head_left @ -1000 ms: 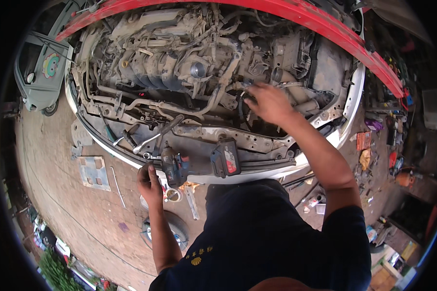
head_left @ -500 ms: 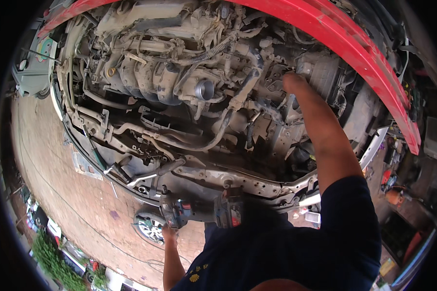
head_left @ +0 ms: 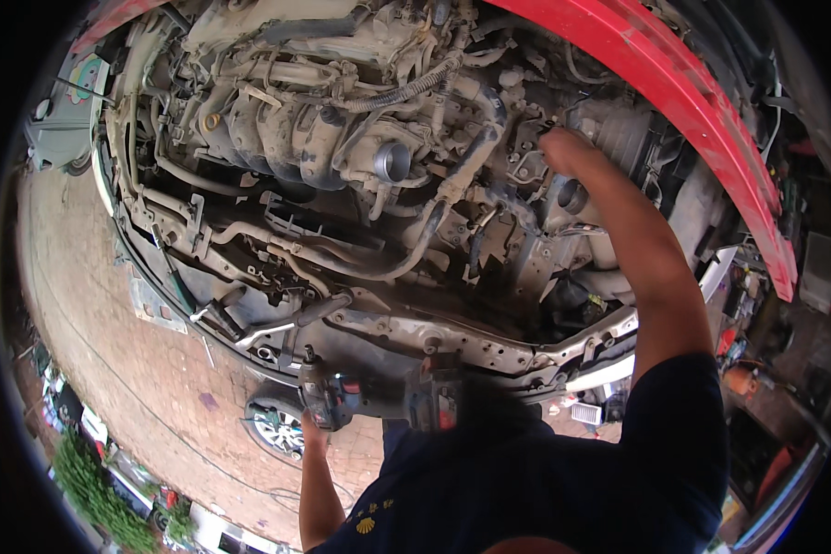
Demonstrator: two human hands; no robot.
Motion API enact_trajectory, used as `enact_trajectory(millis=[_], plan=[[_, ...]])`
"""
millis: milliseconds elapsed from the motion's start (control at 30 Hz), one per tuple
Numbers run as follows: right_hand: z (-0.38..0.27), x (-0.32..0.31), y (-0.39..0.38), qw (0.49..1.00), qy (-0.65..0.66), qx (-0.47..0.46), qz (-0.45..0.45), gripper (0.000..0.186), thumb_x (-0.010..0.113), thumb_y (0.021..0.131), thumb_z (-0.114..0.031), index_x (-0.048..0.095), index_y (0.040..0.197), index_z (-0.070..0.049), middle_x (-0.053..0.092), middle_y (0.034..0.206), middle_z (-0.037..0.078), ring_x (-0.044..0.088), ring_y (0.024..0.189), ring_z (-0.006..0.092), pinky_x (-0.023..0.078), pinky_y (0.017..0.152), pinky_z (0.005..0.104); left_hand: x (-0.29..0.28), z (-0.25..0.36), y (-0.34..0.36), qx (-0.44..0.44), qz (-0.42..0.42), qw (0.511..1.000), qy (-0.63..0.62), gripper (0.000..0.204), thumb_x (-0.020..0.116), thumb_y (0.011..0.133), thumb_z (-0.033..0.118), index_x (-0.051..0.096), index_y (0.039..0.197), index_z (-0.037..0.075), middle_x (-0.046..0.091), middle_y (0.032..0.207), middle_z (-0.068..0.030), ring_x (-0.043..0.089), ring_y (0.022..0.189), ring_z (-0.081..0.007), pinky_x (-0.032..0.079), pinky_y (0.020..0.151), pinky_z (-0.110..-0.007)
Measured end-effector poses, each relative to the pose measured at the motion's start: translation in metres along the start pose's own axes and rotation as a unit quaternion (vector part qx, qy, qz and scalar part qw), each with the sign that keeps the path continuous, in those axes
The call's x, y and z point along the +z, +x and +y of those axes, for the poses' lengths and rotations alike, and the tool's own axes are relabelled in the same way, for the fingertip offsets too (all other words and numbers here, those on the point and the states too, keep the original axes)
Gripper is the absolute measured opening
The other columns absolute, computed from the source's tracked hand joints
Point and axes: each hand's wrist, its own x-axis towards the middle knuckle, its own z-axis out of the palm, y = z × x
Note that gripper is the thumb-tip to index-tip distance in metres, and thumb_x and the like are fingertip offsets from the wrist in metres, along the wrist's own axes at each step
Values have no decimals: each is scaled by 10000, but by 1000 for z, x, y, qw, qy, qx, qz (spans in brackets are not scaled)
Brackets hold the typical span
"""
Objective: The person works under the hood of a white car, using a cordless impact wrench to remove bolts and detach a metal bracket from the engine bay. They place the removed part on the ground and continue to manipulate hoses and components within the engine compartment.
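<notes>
My left hand (head_left: 314, 434) grips a cordless impact wrench (head_left: 319, 399) over the front edge of the car. Its nose points toward the engine bay, and the battery pack (head_left: 445, 395) is to the right. My right arm reaches across to the far right of the bay. There my right hand (head_left: 566, 152) is closed, its fingers curled beside a dusty metal bracket (head_left: 529, 166). What the fingers hold, if anything, is hidden. Left of it is the dusty engine with its intake manifold (head_left: 268, 134) and an uncovered round throttle opening (head_left: 392, 162).
A red curved panel (head_left: 656, 69) arches over the far side. Hand tools lie on the front crossmember, including a shiny wrench (head_left: 272, 332) and a green-handled tool (head_left: 182, 294). A wheel (head_left: 275, 427) lies on the brick ground (head_left: 111, 323). Hoses (head_left: 406, 268) cross the bay.
My right forearm has swung a little to the right, uncovering a dark round opening beneath it. The right hand stays near the bracket. My left hand still holds the impact wrench.
</notes>
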Motion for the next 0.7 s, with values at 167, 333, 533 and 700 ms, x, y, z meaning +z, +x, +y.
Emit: enact_trajectory(millis=[167, 333, 533, 700], plan=[[-44, -58, -101, 995, -18, -34, 94, 162, 660, 861, -180, 735, 878, -37, 723, 963, 176, 696, 915, 380, 564, 783, 487, 24, 20, 2, -10, 28, 998, 48, 229, 642, 920, 202, 730, 1045, 32, 731, 960, -56, 635, 872, -134, 516, 762, -323], [-98, -94, -218, 983, 51, -77, 158, 202, 657, 905, -243, 610, 883, -48, 664, 857, 164, 657, 881, 381, 522, 749, 505, 49, 43, 2, -75, -37, 996, 29, 256, 565, 920, 146, 711, 1035, -30, 743, 900, -126, 723, 751, -175, 565, 650, -300], [-161, -103, -294, 962, 76, -132, 227, 183, 661, 912, -227, 601, 883, -57, 670, 841, 127, 674, 818, 351, 533, 719, 474, 43, 51, 11, 40, 12, 998, -39, 276, 534, 994, 201, 666, 1015, -41, 712, 832, -117, 707, 716, -189, 552, 633, -289], [-201, -112, -317, 948, 59, -170, 262, 187, 690, 884, -217, 588, 860, -62, 607, 775, 113, 656, 783, 334, 509, 691, 469, 13, 118, -5, 169, 217, 950, -148, 285, 584, 1018, 240, 676, 1041, -29, 659, 795, -37, 600, 664, -104, 487, 614, -256]])
